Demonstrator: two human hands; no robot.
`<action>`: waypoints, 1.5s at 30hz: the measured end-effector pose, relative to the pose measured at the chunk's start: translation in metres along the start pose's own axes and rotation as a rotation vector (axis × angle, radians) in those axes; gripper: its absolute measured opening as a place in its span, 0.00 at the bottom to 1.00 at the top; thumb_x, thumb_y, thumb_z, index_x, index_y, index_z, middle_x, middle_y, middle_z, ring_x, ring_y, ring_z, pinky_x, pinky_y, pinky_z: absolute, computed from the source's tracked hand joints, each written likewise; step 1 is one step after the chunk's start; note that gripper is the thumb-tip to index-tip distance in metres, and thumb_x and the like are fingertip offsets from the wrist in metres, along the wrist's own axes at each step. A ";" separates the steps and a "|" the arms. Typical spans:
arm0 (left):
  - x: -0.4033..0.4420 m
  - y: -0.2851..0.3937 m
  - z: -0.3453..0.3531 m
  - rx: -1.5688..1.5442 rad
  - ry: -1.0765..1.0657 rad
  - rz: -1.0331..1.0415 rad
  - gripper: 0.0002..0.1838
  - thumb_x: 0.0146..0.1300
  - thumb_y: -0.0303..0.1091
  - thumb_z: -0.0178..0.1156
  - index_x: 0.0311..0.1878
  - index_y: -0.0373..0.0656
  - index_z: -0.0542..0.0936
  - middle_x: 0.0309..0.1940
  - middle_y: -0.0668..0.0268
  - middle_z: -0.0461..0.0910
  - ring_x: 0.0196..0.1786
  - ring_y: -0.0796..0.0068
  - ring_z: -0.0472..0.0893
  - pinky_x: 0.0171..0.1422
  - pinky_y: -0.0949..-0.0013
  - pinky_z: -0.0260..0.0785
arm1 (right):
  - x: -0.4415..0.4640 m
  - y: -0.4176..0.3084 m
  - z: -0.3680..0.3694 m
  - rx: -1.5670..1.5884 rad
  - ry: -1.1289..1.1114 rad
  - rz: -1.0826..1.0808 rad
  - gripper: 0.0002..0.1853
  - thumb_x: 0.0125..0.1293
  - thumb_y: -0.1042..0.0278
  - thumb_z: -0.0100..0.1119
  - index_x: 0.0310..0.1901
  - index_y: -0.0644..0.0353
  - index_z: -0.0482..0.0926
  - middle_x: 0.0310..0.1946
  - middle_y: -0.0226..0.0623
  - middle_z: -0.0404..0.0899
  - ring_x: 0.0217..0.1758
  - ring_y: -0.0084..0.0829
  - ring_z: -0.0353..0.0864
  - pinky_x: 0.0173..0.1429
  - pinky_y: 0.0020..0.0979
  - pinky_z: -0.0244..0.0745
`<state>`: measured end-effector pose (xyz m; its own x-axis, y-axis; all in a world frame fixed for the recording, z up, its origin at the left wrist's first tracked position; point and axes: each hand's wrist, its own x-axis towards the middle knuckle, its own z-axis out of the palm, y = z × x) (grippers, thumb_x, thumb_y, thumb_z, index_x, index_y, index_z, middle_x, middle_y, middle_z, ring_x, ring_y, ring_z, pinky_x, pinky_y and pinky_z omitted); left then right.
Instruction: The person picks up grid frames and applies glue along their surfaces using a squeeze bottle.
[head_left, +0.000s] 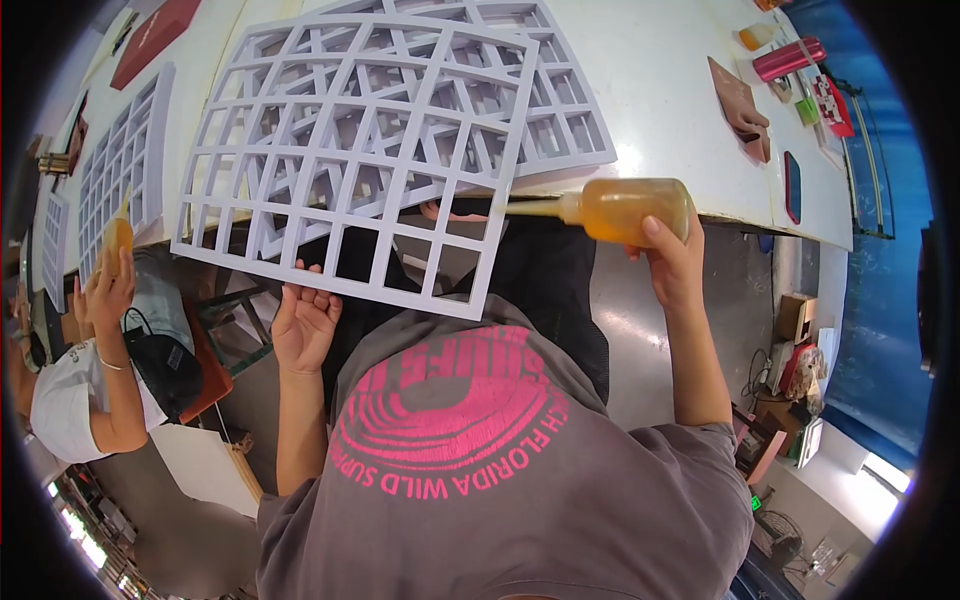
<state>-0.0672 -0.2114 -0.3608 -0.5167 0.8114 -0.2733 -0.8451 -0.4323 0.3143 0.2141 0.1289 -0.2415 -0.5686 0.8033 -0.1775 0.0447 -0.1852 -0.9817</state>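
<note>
The person wears a grey-brown T-shirt with short sleeves, a large round pink print ringed by lettering that includes "FLORIDA WILD", and black legwear.

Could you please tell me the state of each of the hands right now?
Left hand: closed on the near edge of the white lattice panel.
Right hand: closed around the amber-filled bottle.
</note>
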 end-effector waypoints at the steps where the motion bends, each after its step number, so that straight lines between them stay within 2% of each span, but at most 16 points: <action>1: -0.001 0.002 -0.003 0.014 0.001 0.016 0.20 0.70 0.39 0.49 0.63 0.48 0.68 0.58 0.64 0.74 0.57 0.66 0.75 0.60 0.58 0.67 | -0.003 0.000 -0.002 0.000 -0.034 0.021 0.27 0.54 0.61 0.67 0.51 0.65 0.67 0.38 0.41 0.77 0.30 0.26 0.78 0.28 0.25 0.72; 5: 0.003 0.013 -0.007 0.033 -0.020 0.052 0.19 0.70 0.38 0.50 0.63 0.47 0.68 0.59 0.64 0.73 0.58 0.67 0.74 0.61 0.57 0.66 | -0.013 0.000 0.000 0.131 -0.102 0.153 0.29 0.51 0.62 0.68 0.52 0.65 0.67 0.39 0.41 0.77 0.28 0.27 0.77 0.26 0.25 0.71; 8: 0.005 0.018 0.003 0.050 -0.024 0.075 0.19 0.70 0.37 0.49 0.63 0.47 0.68 0.58 0.62 0.74 0.58 0.66 0.75 0.61 0.57 0.67 | -0.021 0.008 0.000 0.125 -0.019 0.096 0.30 0.52 0.61 0.68 0.53 0.64 0.66 0.38 0.41 0.77 0.28 0.27 0.77 0.25 0.26 0.71; 11: 0.007 0.022 0.006 0.049 -0.011 0.087 0.19 0.71 0.36 0.48 0.63 0.47 0.67 0.57 0.61 0.74 0.57 0.67 0.75 0.62 0.57 0.67 | -0.029 0.018 -0.007 0.090 -0.146 0.136 0.31 0.53 0.60 0.68 0.55 0.63 0.65 0.38 0.40 0.77 0.28 0.27 0.78 0.27 0.26 0.73; 14: 0.006 0.023 0.005 0.056 -0.001 0.096 0.19 0.71 0.35 0.47 0.64 0.47 0.67 0.58 0.61 0.73 0.57 0.67 0.75 0.62 0.57 0.67 | -0.031 0.018 -0.009 0.174 -0.269 0.328 0.31 0.53 0.60 0.67 0.56 0.62 0.64 0.38 0.39 0.77 0.28 0.27 0.79 0.29 0.27 0.75; 18: 0.004 0.023 0.009 0.059 -0.001 0.100 0.20 0.71 0.35 0.47 0.65 0.46 0.66 0.59 0.60 0.73 0.57 0.67 0.75 0.61 0.60 0.68 | -0.009 0.031 -0.033 0.597 -0.250 0.426 0.24 0.60 0.57 0.62 0.52 0.62 0.69 0.38 0.41 0.78 0.28 0.29 0.80 0.30 0.27 0.76; 20: 0.001 0.027 0.012 0.076 -0.032 0.085 0.19 0.70 0.33 0.49 0.63 0.46 0.68 0.59 0.60 0.72 0.60 0.66 0.73 0.63 0.59 0.68 | 0.012 0.023 -0.036 0.746 -0.069 0.364 0.20 0.65 0.55 0.55 0.51 0.61 0.71 0.39 0.38 0.79 0.29 0.30 0.77 0.31 0.28 0.73; 22: 0.000 0.028 0.022 0.130 0.003 0.117 0.18 0.69 0.31 0.50 0.62 0.46 0.69 0.60 0.60 0.72 0.63 0.65 0.71 0.64 0.57 0.67 | 0.045 0.026 -0.055 0.777 -0.123 0.235 0.22 0.67 0.52 0.53 0.53 0.62 0.71 0.46 0.40 0.78 0.29 0.26 0.71 0.30 0.23 0.70; 24: 0.002 0.031 0.026 0.187 -0.076 0.157 0.17 0.69 0.32 0.50 0.61 0.46 0.71 0.63 0.57 0.68 0.66 0.63 0.68 0.66 0.54 0.66 | 0.081 0.024 -0.070 0.819 -0.051 0.138 0.24 0.67 0.51 0.53 0.55 0.64 0.69 0.49 0.45 0.75 0.29 0.25 0.67 0.31 0.22 0.68; 26: 0.001 0.033 0.045 0.107 -0.087 0.129 0.18 0.65 0.24 0.54 0.57 0.44 0.70 0.59 0.58 0.72 0.65 0.63 0.69 0.65 0.56 0.68 | 0.113 0.027 -0.088 0.924 -0.045 0.100 0.28 0.67 0.53 0.54 0.60 0.66 0.66 0.53 0.51 0.71 0.31 0.25 0.68 0.33 0.22 0.68; 31: 0.015 0.029 0.091 0.035 -0.268 0.171 0.12 0.62 0.26 0.58 0.47 0.45 0.70 0.53 0.57 0.77 0.60 0.66 0.75 0.61 0.54 0.71 | 0.161 0.053 -0.113 1.157 -0.067 -0.073 0.30 0.66 0.54 0.53 0.62 0.67 0.63 0.57 0.49 0.68 0.32 0.26 0.67 0.36 0.24 0.67; 34: 0.047 0.025 0.113 0.109 -0.280 0.244 0.15 0.63 0.30 0.58 0.53 0.48 0.72 0.51 0.62 0.78 0.54 0.68 0.78 0.58 0.53 0.72 | 0.158 0.061 -0.115 1.286 -0.129 -0.179 0.31 0.65 0.54 0.54 0.62 0.68 0.62 0.57 0.46 0.69 0.32 0.26 0.65 0.37 0.26 0.65; 37: 0.110 0.016 0.144 0.227 -0.318 0.211 0.17 0.65 0.34 0.56 0.57 0.52 0.72 0.47 0.67 0.79 0.52 0.69 0.77 0.62 0.52 0.65 | 0.163 0.071 -0.126 1.356 -0.190 -0.242 0.32 0.64 0.52 0.56 0.62 0.67 0.64 0.54 0.45 0.72 0.33 0.25 0.64 0.38 0.27 0.64; 38: 0.134 0.007 0.164 0.237 -0.365 0.198 0.15 0.65 0.33 0.56 0.55 0.52 0.73 0.47 0.68 0.79 0.52 0.70 0.77 0.59 0.56 0.66 | 0.166 0.073 -0.127 1.365 -0.155 -0.234 0.33 0.63 0.51 0.56 0.62 0.67 0.64 0.53 0.44 0.73 0.33 0.25 0.64 0.38 0.27 0.64; 42: 0.246 -0.042 0.209 0.325 -0.158 0.126 0.08 0.64 0.34 0.60 0.45 0.51 0.75 0.38 0.73 0.78 0.43 0.75 0.77 0.46 0.66 0.68 | 0.161 0.065 -0.118 1.423 -0.121 -0.200 0.33 0.62 0.49 0.58 0.61 0.66 0.66 0.52 0.42 0.74 0.33 0.26 0.65 0.38 0.27 0.65; 45: 0.306 -0.076 0.189 0.378 0.004 -0.007 0.07 0.63 0.35 0.61 0.42 0.48 0.75 0.37 0.72 0.77 0.40 0.79 0.77 0.42 0.72 0.69 | 0.160 0.064 -0.119 1.347 -0.074 -0.206 0.33 0.62 0.48 0.59 0.59 0.66 0.67 0.51 0.41 0.75 0.34 0.26 0.67 0.38 0.27 0.66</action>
<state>-0.1354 0.1441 -0.2966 -0.5121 0.8122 -0.2797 -0.7391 -0.2507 0.6252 0.2235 0.3127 -0.3404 -0.5119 0.8590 0.0085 -0.8495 -0.5047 -0.1540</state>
